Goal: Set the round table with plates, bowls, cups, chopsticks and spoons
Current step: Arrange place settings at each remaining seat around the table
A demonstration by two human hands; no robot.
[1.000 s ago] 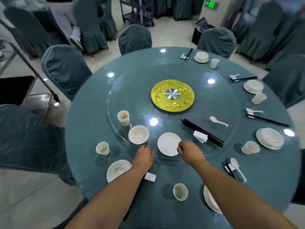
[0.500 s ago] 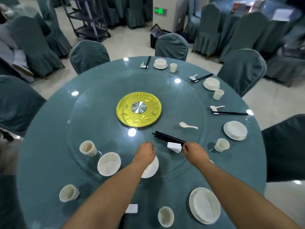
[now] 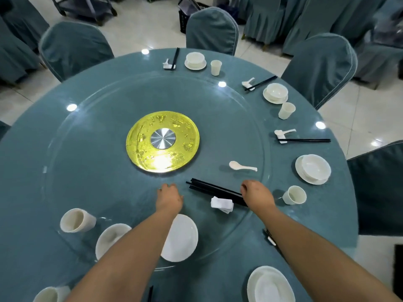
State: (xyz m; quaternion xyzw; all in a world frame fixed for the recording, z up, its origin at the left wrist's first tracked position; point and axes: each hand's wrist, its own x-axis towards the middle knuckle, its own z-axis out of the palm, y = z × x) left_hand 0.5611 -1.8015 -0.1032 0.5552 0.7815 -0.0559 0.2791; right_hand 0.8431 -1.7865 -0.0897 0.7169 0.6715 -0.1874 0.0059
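Note:
On the glass turntable lie a bundle of black chopsticks, a small white stack of chopstick rests and a loose white spoon. My right hand is over the right end of the chopsticks, fingers curled down onto them; the grip itself is hidden. Left of the bundle, my left hand hovers low over the glass, fingers loosely bent, holding nothing. A white plate shows beside my left forearm. Left of the plate are a bowl and a cup.
A yellow disc marks the turntable's centre. Set places with plates, bowls, cups, spoons and chopsticks ring the far and right rim, such as a bowl on a plate and a cup. Covered chairs surround the table.
Both hands have moved forward from the turntable's near rim, past the plate. The right hand has arrived over the chopsticks. The view has shifted to the right along the table.

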